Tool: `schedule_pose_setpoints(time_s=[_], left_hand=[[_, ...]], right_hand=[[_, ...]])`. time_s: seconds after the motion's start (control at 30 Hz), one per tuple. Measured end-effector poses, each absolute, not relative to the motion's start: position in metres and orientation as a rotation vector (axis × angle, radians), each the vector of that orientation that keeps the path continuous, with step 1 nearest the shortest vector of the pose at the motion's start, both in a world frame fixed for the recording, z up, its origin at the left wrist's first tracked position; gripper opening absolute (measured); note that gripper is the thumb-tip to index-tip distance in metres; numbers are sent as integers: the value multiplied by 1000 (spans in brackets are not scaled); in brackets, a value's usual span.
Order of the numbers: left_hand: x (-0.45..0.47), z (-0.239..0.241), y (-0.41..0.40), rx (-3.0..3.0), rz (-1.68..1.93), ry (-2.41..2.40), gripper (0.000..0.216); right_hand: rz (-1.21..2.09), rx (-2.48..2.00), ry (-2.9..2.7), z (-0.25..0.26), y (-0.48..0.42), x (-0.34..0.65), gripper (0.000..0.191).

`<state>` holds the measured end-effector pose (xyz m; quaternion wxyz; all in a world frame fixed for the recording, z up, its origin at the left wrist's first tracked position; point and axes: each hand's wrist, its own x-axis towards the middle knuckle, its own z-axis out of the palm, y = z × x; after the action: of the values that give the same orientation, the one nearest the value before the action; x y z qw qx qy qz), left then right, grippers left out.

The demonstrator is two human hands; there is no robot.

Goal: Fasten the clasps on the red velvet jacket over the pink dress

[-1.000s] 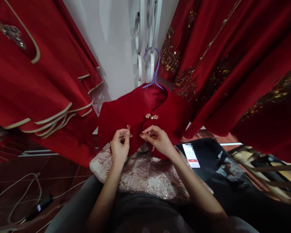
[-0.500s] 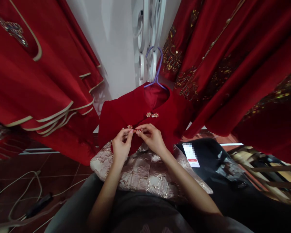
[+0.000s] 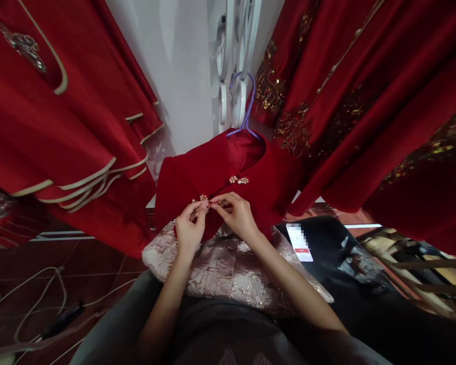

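A small, slim red-and-gold jewelled clasp [image 3: 210,205] was pinched by the fingertips of the left hand [image 3: 190,225] and the right hand [image 3: 237,215], at the front of a red velvet-like garment [image 3: 186,172]; which part each gripped could not be told. It was probably best handled level, with the cloth left slack. The clasp's long axis ran roughly left to right; the garment's neckline pointed far.

Red garment [image 3: 190,170] sits on a purple hanger [image 3: 247,109], front outward, neckline open at top, flower-shaped gold-and-pearl upper clasp [image 3: 239,180] with halves meeting, lower clasp [image 3: 210,205] partly hidden between left hand [image 3: 190,225] and right hand [image 3: 238,215] fingertips.
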<state>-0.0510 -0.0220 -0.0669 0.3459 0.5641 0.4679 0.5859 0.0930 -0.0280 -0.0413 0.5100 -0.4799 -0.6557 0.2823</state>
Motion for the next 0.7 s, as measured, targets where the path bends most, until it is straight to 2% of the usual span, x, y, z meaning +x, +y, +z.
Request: schedule_pose_setpoints(time_s=[0.5, 0.7], left_hand=[[-67, -63, -15, 1578, 1372, 1202, 20], [-70, -62, -22, 1564, 1403, 1218, 24]], right_hand=[[636, -1199, -1580, -41, -26, 90, 13], [842, -1187, -1560, -35, -36, 113, 18]])
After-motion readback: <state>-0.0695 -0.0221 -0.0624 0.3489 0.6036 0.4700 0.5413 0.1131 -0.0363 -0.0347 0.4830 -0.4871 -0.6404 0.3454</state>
